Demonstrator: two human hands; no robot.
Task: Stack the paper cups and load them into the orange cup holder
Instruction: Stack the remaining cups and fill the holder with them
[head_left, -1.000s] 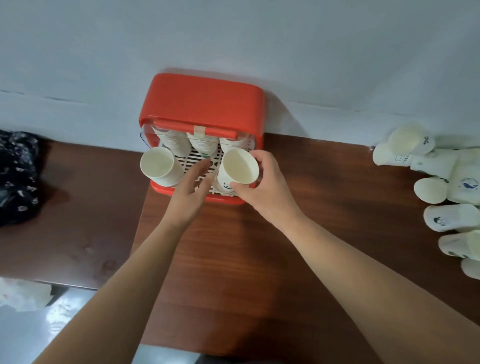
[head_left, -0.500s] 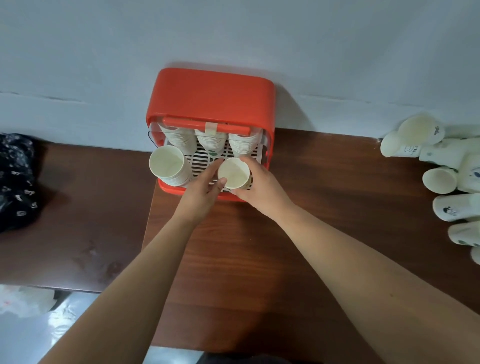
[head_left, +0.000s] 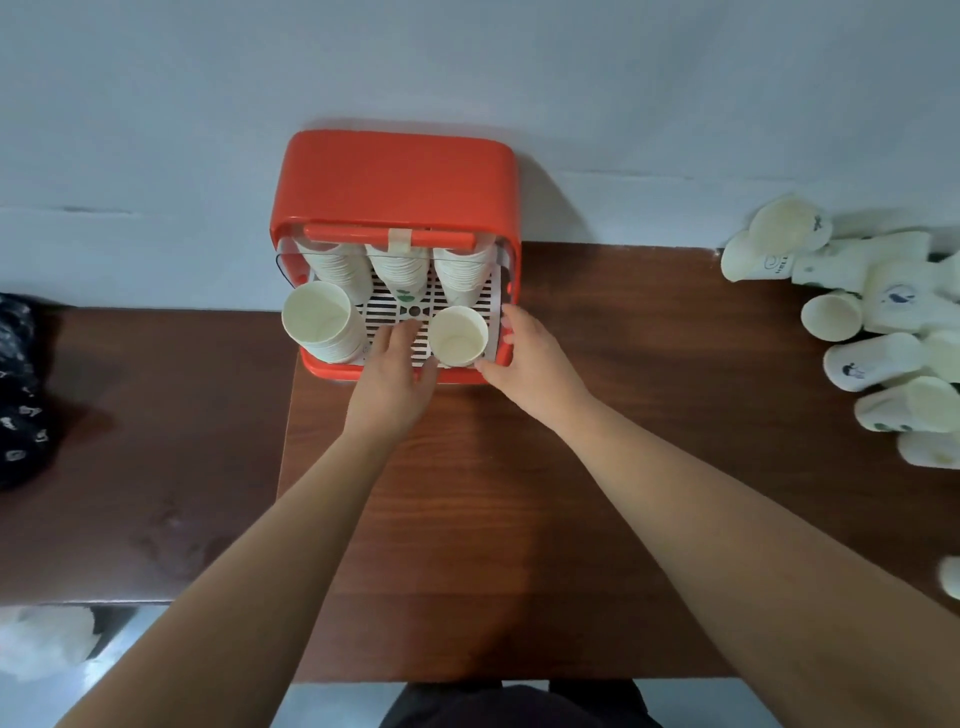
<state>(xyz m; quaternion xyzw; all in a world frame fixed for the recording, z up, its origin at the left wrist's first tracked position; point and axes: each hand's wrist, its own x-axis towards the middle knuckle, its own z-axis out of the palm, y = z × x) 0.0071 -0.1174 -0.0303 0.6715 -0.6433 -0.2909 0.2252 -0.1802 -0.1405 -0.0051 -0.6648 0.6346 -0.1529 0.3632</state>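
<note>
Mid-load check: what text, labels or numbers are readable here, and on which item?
No text reads clearly.
White paper cup lying at right: dark curved lettering, too blurred to read.
Neighbouring loose cup: small blue picture, no words.
Orange plastic cup holder: no label visible.

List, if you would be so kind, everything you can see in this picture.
Cup holder: one, orange, on the table against the wall.
Grid tray: one, white, inside the cup holder.
Hanging stacks: three, white, at the cup holder's back.
Standing stack: one, cream, front left of the grid tray.
Single cup: one, cream, front right of the grid tray.
Loose cups: roughly ten, white with small prints, heaped at the table's right.
Table: one, dark brown wood.
Cloth: one, black with a pattern, left edge.
Bundle: one, white, lower left; unclear what it is.
Left hand: fingers straight on the grid tray.
Right hand: beside the single cup.
</note>
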